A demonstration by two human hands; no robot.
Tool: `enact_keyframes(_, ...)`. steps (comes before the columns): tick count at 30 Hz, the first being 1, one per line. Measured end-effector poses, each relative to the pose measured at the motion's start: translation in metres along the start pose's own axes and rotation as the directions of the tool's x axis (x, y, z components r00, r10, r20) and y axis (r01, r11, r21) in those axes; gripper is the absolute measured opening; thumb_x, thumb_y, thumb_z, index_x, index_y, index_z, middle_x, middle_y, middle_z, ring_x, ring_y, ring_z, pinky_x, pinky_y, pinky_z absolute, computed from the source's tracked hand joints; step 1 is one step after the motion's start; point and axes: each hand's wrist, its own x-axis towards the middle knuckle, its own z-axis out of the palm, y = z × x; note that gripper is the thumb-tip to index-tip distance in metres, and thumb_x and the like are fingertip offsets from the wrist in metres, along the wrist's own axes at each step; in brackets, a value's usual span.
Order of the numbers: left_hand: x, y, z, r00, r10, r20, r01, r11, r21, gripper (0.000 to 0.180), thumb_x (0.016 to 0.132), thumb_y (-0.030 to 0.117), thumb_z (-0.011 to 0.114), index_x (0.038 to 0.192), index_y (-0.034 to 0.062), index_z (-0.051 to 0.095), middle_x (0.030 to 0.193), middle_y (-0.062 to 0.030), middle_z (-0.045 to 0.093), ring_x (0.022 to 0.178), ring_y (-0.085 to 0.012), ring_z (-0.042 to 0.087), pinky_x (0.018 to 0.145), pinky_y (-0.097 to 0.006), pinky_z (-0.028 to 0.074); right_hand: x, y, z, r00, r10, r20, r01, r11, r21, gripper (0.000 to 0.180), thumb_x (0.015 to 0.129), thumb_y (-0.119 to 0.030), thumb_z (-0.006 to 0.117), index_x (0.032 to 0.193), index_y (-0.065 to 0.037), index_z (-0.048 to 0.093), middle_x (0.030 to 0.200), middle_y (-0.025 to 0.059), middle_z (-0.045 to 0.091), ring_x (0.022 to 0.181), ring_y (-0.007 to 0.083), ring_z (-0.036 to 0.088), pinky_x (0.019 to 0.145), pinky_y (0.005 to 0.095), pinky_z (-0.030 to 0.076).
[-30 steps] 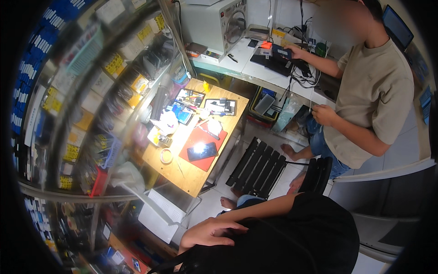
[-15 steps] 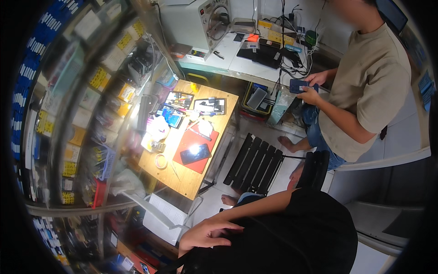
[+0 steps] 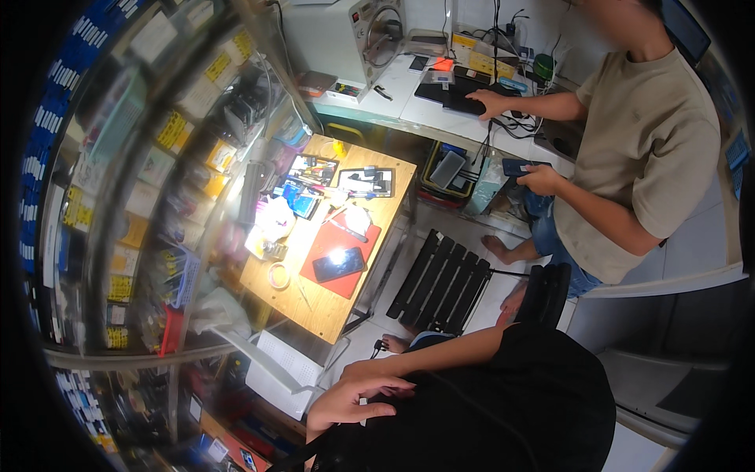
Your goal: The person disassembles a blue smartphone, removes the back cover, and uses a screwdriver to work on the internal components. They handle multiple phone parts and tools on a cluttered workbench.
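Curling half-open at lower centre, any hold unclear, the left grip is obscuring the right grip, whose state I cannot tell, while the phone is lying centre-left on a red mat, presumably protecting the tabletop.

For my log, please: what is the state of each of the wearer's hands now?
Left hand: loosely curled; whether holding, cannot be told.
Right hand: mostly hidden; cannot be told.
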Motion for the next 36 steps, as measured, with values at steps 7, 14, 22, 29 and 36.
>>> enact_keyframes(7,0.000,0.009,-0.006,0.998,-0.069,0.010,0.066,0.983,0.172,0.054,0.101,0.006,0.078,0.152,-0.0017,0.062,0.142,-0.0169,0.074,0.136,-0.0272,0.069,0.114,-0.039,0.052,0.002,0.003,-0.013,0.994,0.098,-0.043,-0.103,0.984,-0.143,0.033,0.087,-0.020,0.078,0.116,-0.004,0.070,0.110,0.0173,0.076,0.112,0.0351,0.073,0.097,0.0488,0.053)
enact_keyframes(14,0.003,0.010,-0.010,0.999,-0.038,0.015,0.033,0.968,0.251,0.052,0.101,0.011,0.080,0.150,0.0021,0.066,0.139,-0.0152,0.076,0.127,-0.0268,0.074,0.109,-0.038,0.056,-0.007,0.012,-0.023,0.911,0.226,-0.344,-0.307,0.930,-0.201,0.028,0.083,-0.016,0.078,0.109,-0.007,0.072,0.106,0.0160,0.077,0.110,0.0368,0.074,0.094,0.0495,0.052)
enact_keyframes(22,0.004,0.009,-0.010,1.000,-0.013,-0.007,0.015,0.978,0.210,0.049,0.102,0.013,0.079,0.148,0.0008,0.067,0.134,-0.0158,0.078,0.124,-0.0266,0.075,0.107,-0.039,0.057,-0.016,0.058,-0.024,0.829,0.202,-0.521,-0.399,0.867,-0.299,0.021,0.091,-0.004,0.066,0.109,-0.012,0.073,0.106,0.0092,0.075,0.110,0.0326,0.073,0.095,0.0490,0.050)
enact_keyframes(29,0.004,-0.003,0.002,0.894,0.050,-0.445,-0.003,0.994,0.107,0.026,0.105,0.010,0.076,0.127,-0.0040,0.075,0.115,-0.0144,0.081,0.109,-0.0190,0.076,0.098,-0.032,0.058,-0.042,0.049,-0.049,0.713,0.148,-0.686,-0.299,0.949,-0.105,0.025,0.089,-0.003,0.067,0.111,-0.008,0.077,0.104,0.0128,0.079,0.104,0.0364,0.075,0.094,0.0488,0.054)
enact_keyframes(36,0.009,-0.025,-0.004,0.562,0.200,-0.803,-0.033,0.975,0.220,0.012,0.104,0.004,0.075,0.115,0.0011,0.074,0.126,-0.0102,0.073,0.112,-0.0163,0.070,0.095,-0.031,0.056,-0.061,0.032,-0.079,0.476,-0.018,-0.879,-0.132,0.987,-0.091,0.013,0.090,-0.005,0.074,0.103,-0.001,0.076,0.090,0.0158,0.078,0.089,0.0388,0.077,0.081,0.0469,0.059)
